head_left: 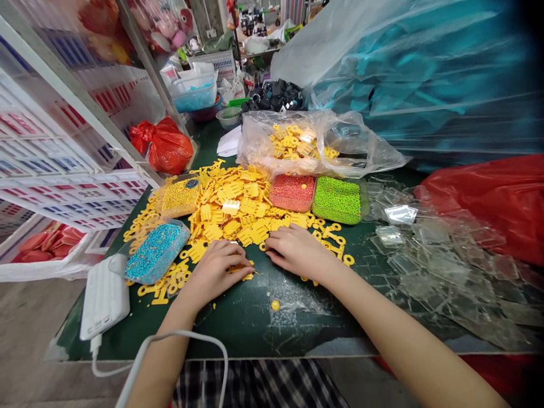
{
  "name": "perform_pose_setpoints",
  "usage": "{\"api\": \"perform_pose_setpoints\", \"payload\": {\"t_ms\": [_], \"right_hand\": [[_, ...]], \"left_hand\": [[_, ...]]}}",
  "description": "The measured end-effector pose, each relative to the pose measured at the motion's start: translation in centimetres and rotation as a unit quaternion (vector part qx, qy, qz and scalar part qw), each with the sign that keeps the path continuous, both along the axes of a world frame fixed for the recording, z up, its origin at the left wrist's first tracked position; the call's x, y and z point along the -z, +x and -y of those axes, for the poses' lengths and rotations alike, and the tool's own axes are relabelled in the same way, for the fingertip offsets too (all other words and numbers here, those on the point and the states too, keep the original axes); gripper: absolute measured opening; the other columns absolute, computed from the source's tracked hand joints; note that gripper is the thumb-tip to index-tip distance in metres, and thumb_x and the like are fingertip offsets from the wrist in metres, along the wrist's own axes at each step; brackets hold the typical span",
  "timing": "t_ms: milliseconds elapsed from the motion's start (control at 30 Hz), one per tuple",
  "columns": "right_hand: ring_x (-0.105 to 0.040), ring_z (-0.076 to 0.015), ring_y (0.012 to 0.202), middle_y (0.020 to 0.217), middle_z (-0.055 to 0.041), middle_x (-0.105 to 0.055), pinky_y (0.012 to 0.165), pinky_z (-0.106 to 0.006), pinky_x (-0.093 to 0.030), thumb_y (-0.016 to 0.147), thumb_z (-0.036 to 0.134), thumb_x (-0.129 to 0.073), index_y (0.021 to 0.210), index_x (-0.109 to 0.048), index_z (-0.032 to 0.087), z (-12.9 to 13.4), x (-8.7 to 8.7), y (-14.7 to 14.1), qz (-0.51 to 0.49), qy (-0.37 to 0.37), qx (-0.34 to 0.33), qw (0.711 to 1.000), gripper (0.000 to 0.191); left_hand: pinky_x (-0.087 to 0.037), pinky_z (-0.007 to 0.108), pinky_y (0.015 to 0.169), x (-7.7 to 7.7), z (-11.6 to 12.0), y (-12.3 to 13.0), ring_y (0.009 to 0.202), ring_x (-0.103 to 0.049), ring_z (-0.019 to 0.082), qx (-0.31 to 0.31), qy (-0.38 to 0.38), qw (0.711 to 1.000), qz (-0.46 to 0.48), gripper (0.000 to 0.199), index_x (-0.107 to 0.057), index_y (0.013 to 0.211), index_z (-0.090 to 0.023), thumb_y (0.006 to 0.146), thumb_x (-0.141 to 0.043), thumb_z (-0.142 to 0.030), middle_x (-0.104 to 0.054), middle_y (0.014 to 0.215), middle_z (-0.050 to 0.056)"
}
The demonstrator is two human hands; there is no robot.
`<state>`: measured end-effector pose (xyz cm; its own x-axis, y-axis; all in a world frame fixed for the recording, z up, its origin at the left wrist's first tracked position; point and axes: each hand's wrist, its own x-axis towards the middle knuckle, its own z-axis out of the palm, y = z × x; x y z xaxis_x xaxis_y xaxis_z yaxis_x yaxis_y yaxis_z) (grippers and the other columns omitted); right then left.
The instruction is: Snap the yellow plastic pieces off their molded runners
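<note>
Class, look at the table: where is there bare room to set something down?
Mainly the table's front, between left forearm and right forearm, around a yellow ball. Smaller gaps: between power bank and left forearm; between right forearm and clear pieces. Crowded: beyond left hand and right hand, under yellow pieces and bead tubs.

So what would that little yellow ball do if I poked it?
The ball would probably roll, since it looks round and nothing touches it. It's likely light, being tiny beside the right hand. It might feel slippery, because it shines.
</note>
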<state>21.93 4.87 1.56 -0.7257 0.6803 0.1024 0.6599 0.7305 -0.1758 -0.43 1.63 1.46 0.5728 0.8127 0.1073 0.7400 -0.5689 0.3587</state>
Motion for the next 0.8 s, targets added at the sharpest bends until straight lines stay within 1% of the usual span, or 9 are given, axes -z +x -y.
{"api": "perform_pose_setpoints", "payload": {"t_ms": [200,333,433,467,533,600,667,733,800], "right_hand": [[-0.06,-0.0191,0.083,0.086,-0.0049,-0.069,0.074,-0.032,-0.034,0.093,0.026,-0.059,0.088,-0.067,0.017,0.8,0.0,-0.7,0.0,-0.009,-0.015,1.0,0.013],[-0.061,-0.0204,0.086,0.088,-0.0067,-0.07,0.075,-0.033,-0.036,0.093,0.025,-0.06,0.088,-0.067,0.016,0.9,-0.1,-0.7,-0.02,-0.002,-0.016,1.0,0.013],[-0.062,-0.021,0.086,0.087,-0.0082,-0.07,0.074,-0.034,-0.038,0.094,0.022,-0.057,0.091,-0.068,0.015,0.9,0.1,-0.8,-0.026,0.009,-0.02,0.999,0.013],[-0.062,-0.0213,0.086,0.088,-0.0088,-0.07,0.074,-0.034,-0.039,0.094,0.021,-0.055,0.093,-0.068,0.014,0.9,0.2,-0.9,-0.026,0.012,-0.021,0.999,0.015],[-0.062,-0.0224,0.089,0.093,-0.0099,-0.07,0.075,-0.035,-0.041,0.095,0.018,-0.051,0.098,-0.067,0.014,0.8,0.5,-1.1,-0.025,0.016,-0.025,0.999,0.017],[-0.06,-0.0237,0.096,0.102,-0.0112,-0.07,0.08,-0.036,-0.043,0.095,0.014,-0.047,0.104,-0.066,0.013,0.7,1.0,-1.4,-0.039,0.03,-0.02,0.999,0.022],[-0.057,-0.025,0.103,0.112,-0.0123,-0.068,0.087,-0.037,-0.043,0.094,0.01,-0.043,0.112,-0.064,0.012,0.5,1.4,-1.7,-0.06,0.049,-0.004,0.997,0.028],[-0.055,-0.0261,0.107,0.117,-0.013,-0.066,0.091,-0.038,-0.042,0.094,0.009,-0.04,0.117,-0.062,0.011,0.3,1.8,-1.8,-0.075,0.062,0.003,0.995,0.032],[-0.055,-0.0269,0.108,0.116,-0.0132,-0.066,0.091,-0.04,-0.043,0.094,0.011,-0.041,0.112,-0.064,0.012,0.1,2.1,-1.9,-0.081,0.069,-0.013,0.994,0.029]], "left_hand": [[-0.043,0.034,0.077,-0.1,-0.2,-0.7,0.086,-0.059,0.019,-0.021,0.019,0.999,0.015,0.027,-0.076,0.086,-0.024,0.094,-0.056,-0.041,-0.07,0.089,0.003],[-0.048,0.035,0.077,-0.4,-0.4,-0.7,0.085,-0.063,0.02,-0.064,0.053,0.993,0.081,0.028,-0.074,0.088,-0.022,0.094,-0.054,-0.042,-0.071,0.089,0.005],[-0.051,0.033,0.075,-1.3,-0.7,0.7,0.08,-0.064,0.019,-0.069,0.087,0.985,0.134,0.024,-0.071,0.086,-0.021,0.093,-0.055,-0.037,-0.071,0.085,0.005],[-0.051,0.032,0.074,-1.9,-0.8,1.5,0.079,-0.064,0.018,-0.055,0.096,0.984,0.142,0.022,-0.07,0.086,-0.02,0.093,-0.055,-0.035,-0.071,0.084,0.005],[-0.05,0.031,0.073,-3.3,-1.4,3.7,0.077,-0.064,0.017,-0.006,0.113,0.984,0.141,0.021,-0.069,0.087,-0.02,0.094,-0.054,-0.032,-0.071,0.083,0.004],[-0.049,0.031,0.075,-5.1,-2.6,6.7,0.08,-0.064,0.017,0.055,0.119,0.984,0.117,0.023,-0.069,0.09,-0.019,0.096,-0.051,-0.031,-0.072,0.084,0.004],[-0.048,0.031,0.077,-6.5,-4.4,10.2,0.084,-0.064,0.018,0.105,0.116,0.985,0.075,0.026,-0.069,0.093,-0.019,0.097,-0.048,-0.033,-0.073,0.088,0.005],[-0.046,0.032,0.077,-7.3,-6.9,13.7,0.083,-0.064,0.019,0.126,0.113,0.985,0.02,0.028,-0.07,0.092,-0.019,0.097,-0.047,-0.034,-0.072,0.087,0.005],[-0.045,0.031,0.072,-7.2,-9.7,16.9,0.078,-0.063,0.019,0.137,0.092,0.985,-0.041,0.027,-0.071,0.092,-0.018,0.095,-0.048,-0.03,-0.072,0.085,0.006]]}}
